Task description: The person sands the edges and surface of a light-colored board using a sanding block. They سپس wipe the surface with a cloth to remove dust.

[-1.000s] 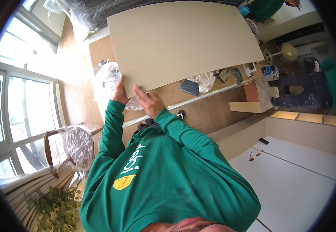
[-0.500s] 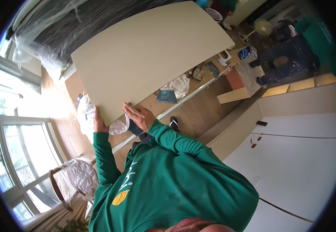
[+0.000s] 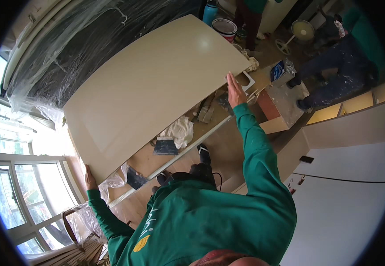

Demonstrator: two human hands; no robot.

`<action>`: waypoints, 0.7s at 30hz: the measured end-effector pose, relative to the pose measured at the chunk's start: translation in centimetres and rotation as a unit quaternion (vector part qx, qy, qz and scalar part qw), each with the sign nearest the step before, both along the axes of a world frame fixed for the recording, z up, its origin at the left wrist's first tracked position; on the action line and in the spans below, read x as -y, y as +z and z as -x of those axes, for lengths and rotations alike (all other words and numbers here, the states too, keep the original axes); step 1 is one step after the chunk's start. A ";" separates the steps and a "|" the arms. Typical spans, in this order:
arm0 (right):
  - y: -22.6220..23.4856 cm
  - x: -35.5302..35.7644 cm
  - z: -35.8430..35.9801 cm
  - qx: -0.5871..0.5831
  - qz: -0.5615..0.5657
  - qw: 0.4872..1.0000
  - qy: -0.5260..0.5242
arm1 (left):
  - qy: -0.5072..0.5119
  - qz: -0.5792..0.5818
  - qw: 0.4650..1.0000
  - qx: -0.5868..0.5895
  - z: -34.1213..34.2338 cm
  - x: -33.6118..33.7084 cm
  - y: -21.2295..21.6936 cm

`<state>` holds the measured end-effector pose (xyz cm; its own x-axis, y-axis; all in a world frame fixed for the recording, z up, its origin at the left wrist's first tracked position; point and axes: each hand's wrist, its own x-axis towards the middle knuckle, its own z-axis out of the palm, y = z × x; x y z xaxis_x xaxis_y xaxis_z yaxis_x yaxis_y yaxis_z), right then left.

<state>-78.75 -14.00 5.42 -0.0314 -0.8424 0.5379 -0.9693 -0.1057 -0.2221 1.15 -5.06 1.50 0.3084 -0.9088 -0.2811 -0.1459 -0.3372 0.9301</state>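
A large smooth beige panel [image 3: 157, 88] stretches across the upper middle of the view. My left hand [image 3: 90, 178] holds its near left corner, with the fingers along the edge and partly hidden. Far to the right, my right hand [image 3: 236, 91] grips the panel's right end; its fingers lie straight along the edge and the thumb is hard to see. Below the panel's near edge are a crumpled white plastic bag [image 3: 178, 131], a dark wide-bladed scraper [image 3: 165, 146] and another dark blade [image 3: 136, 177].
Clear plastic sheeting [image 3: 86, 40] covers dark furniture behind the panel. A paint bucket [image 3: 224, 27], a blue bottle [image 3: 210, 12], a metal can [image 3: 282, 73] and a fan [image 3: 302, 30] stand at the far right. A co-worker [image 3: 338, 66] stands there too. Windows [image 3: 42, 186] line the left.
My right hand has travelled from the near left corner to the panel's right end. My left hand is farther left and lower, and the panel sits lower and more left in view.
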 end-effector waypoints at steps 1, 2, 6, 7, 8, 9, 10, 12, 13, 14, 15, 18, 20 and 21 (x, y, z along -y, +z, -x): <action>0.0 0.9 3.3 0.003 0.054 0.998 -0.020 | -0.022 0.002 1.000 0.019 0.7 0.6 0.6; 0.0 1.9 6.2 0.011 0.081 0.996 -0.034 | -0.049 -0.011 0.994 0.093 0.2 1.0 1.3; -1.4 1.6 1.8 0.122 0.034 0.991 0.045 | 0.059 0.117 0.791 0.598 5.0 1.1 2.4; -1.4 -0.1 -0.8 0.073 0.039 0.992 0.091 | 0.021 0.154 0.810 0.566 12.2 3.2 4.1; 0.0 -1.8 -3.6 0.032 -0.012 0.988 0.149 | -0.008 0.192 0.819 0.541 18.5 4.1 5.6; 1.1 -2.8 -4.5 -0.009 -0.065 0.977 0.205 | -0.064 0.212 0.842 0.492 25.7 4.8 7.7; 0.5 -2.1 -2.3 0.010 -0.034 0.980 0.198 | -0.123 0.221 0.845 0.471 31.0 5.2 8.5; -1.0 1.5 5.0 0.049 0.033 0.984 0.169 | -0.211 0.215 0.812 0.500 39.7 6.1 9.3; -0.5 2.9 9.3 0.050 0.012 0.988 0.143 | -0.227 0.211 0.813 0.493 42.0 6.1 8.8; 0.8 3.7 12.6 0.057 -0.020 0.991 0.116 | -0.220 0.210 0.799 0.519 42.6 6.1 8.2; 1.8 4.2 14.7 0.062 -0.052 0.993 0.089 | -0.213 0.210 0.784 0.543 43.1 5.9 7.7; 0.9 4.3 13.8 0.089 0.023 0.994 0.064 | -0.212 0.210 0.765 0.571 44.4 6.3 7.8; -1.0 2.8 9.6 0.087 0.005 0.982 0.167 | -0.214 0.191 0.753 0.592 44.1 6.0 7.5; -0.7 2.2 7.8 0.080 -0.013 0.974 0.210 | -0.216 0.188 0.751 0.595 43.6 5.8 7.2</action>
<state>-86.56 -16.17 4.68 0.2371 -0.8126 0.5324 -0.7941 -0.4778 -0.3757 -42.49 -10.83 8.68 -0.2081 -0.9425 0.2614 -0.9696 0.2340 0.0718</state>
